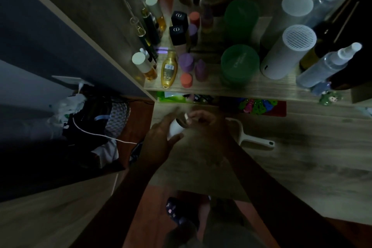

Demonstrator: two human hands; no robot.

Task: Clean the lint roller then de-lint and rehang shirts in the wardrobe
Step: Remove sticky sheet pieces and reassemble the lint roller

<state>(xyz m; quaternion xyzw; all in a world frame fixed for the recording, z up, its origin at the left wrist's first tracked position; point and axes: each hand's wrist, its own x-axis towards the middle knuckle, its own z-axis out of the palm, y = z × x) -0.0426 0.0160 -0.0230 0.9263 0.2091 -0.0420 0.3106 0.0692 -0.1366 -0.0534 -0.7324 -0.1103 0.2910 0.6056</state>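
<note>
Over a dim wooden desk [302, 157], the left hand [159, 137] grips the white lint roll [175, 128]; the right hand [203, 120] pinches its end. The handle [255, 143] lies nearby. Cleaning seems just started; shirts all remain.

Before me, wood-grain desk [302, 167]: white roller handle [255, 143] lies flat on it. Raised shelf [251, 88] carries bottles [169, 69], green jar [239, 64], white cylinder [285, 54].
</note>
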